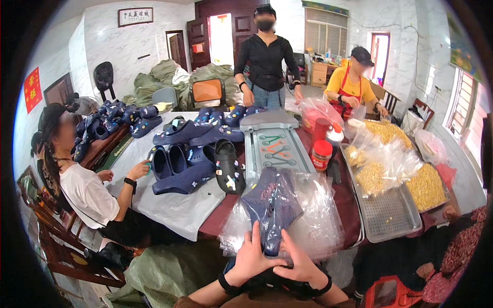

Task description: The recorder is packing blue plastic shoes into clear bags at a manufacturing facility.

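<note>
In front of me on the table lies a pair of dark blue clogs (271,197) inside a clear plastic bag (233,218). My left hand (252,261) is at the bag's near end, its fingers stretched forward along the left side of the clogs. On the other side my right hand (302,263) has its fingers extended towards the bag, and the two thumbs point at each other. Neither hand is closed on anything. More clear plastic bags (321,226) lie flat under and beside the clogs. A black clog with charms (229,167) stands just left of them.
Dark blue clogs (187,177) with charms pile up left. A grey board with coloured utensil shapes (272,143) lies beyond. Right are jars (322,155), a perforated metal tray (387,218) and bagged yellow pieces (370,177). People work at left (84,190), far side (264,61) and right (344,82).
</note>
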The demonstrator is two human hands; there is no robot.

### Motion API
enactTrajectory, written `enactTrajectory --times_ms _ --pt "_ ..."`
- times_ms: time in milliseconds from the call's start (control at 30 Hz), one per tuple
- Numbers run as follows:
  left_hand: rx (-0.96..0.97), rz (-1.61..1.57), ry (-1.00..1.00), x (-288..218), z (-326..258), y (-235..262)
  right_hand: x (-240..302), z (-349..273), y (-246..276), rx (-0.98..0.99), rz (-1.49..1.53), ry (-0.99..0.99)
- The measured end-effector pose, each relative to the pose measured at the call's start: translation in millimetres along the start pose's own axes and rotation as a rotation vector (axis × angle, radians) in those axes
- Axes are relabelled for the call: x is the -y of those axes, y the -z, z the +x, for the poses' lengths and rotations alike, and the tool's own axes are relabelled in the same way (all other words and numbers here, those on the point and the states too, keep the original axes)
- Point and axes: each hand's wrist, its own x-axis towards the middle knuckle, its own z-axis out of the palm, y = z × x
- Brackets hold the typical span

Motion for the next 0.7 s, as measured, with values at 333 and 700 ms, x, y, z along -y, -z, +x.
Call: enactTrajectory --times_ms 333,700 --pt "-0.109 0.111 0.095 19 1 -11 24 14 -16 0.148 -0.391 0.054" --pt "-0.213 0.009 0.07 33 8 -11 -6 7 27 -0.343 -0.364 0.013"
